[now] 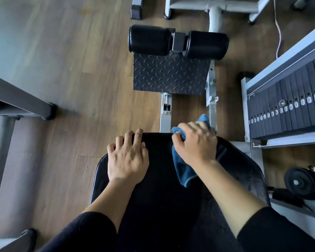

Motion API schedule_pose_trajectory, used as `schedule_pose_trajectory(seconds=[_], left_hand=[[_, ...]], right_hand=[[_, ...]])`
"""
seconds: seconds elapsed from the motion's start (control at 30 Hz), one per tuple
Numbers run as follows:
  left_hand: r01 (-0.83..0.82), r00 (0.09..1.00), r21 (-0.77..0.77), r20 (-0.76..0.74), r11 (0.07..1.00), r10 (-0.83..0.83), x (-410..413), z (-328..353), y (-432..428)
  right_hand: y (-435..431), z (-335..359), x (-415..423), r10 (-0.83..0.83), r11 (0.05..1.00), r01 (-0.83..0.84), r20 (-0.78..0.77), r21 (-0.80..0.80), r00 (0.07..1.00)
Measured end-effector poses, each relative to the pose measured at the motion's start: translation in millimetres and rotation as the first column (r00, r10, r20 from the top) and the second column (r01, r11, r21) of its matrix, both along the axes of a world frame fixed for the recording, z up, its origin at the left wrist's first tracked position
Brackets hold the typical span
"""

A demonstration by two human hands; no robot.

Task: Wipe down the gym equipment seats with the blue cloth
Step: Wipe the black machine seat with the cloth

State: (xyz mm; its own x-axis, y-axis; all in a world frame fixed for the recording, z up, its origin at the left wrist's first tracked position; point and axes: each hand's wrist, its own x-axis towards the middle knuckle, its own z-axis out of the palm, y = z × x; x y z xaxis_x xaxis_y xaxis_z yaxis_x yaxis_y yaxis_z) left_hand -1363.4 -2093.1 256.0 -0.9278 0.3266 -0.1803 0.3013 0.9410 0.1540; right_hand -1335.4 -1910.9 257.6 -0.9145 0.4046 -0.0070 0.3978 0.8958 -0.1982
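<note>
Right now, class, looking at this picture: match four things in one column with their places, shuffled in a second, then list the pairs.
1. blue cloth
2. left hand
3. black foam roller pads
4. dark stack of weight plates

A. far right, in a grey frame
B. resting on the black padded seat
C. gripped by the right hand
D. beyond the dark tread-pattern footplate

Pairs: 1-C, 2-B, 3-D, 4-A

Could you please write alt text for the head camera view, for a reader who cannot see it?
A right hand grips a blue cloth on a black seat, while the left hand rests on its front edge. Roller pads lie ahead, a weight stack to the right.
</note>
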Motion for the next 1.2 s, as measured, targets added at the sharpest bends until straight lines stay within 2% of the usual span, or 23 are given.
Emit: schedule_pose_trajectory(seconds=[0.13, 0.23, 0.4, 0.57, 0.73, 0.9, 1.0, 1.1, 1.2], left_hand=[[0.002, 1.0, 0.018, 0.004, 1.0, -0.002, 1, 1, 0], [0.017, 1.0, 0.084, 0.007, 0.996, -0.018, 0, 2, 4], [0.106, 0.994, 0.105, 0.015, 0.989, -0.108, 3, 0, 31], [0.084, 0.994, 0.108, 0.065, 0.991, -0.092, 15, 1, 50], [0.094, 0.992, 0.106, 0.074, 0.99, -0.102, 20, 3, 45], [0.07, 0.994, 0.138, 0.07, 0.988, -0.081, 27, 3, 48], [0.067, 0.996, 0.14, 0.049, 0.988, -0.074, 28, 0, 47], [0.064, 0.996, 0.132, 0.054, 0.989, -0.071, 29, 1, 47], [0.067, 0.996, 0.149, 0.047, 0.987, -0.075, 38, 3, 47]], right_hand=[[-1, -2, 4, 0.002, 1.0, -0.002, -0.003, -0.012, 1.0], [28, -2, 24, -0.089, 0.995, 0.09, -0.016, 0.035, 0.996], [64, 1, 64, -0.247, 0.967, 0.247, -0.019, 0.062, 0.969], [83, 6, 104, -0.335, 0.938, 0.335, -0.012, 0.087, 0.942], [71, 9, 88, -0.43, 0.901, 0.431, -0.028, 0.056, 0.902], [46, 8, 52, -0.284, 0.957, 0.284, 0.004, 0.056, 0.959], [46, 5, 62, -0.183, 0.981, 0.183, -0.012, 0.065, 0.983], [59, 4, 97, -0.205, 0.972, 0.212, -0.076, 0.097, 0.976], [61, 3, 140, -0.208, 0.969, 0.215, -0.063, 0.126, 0.976]])
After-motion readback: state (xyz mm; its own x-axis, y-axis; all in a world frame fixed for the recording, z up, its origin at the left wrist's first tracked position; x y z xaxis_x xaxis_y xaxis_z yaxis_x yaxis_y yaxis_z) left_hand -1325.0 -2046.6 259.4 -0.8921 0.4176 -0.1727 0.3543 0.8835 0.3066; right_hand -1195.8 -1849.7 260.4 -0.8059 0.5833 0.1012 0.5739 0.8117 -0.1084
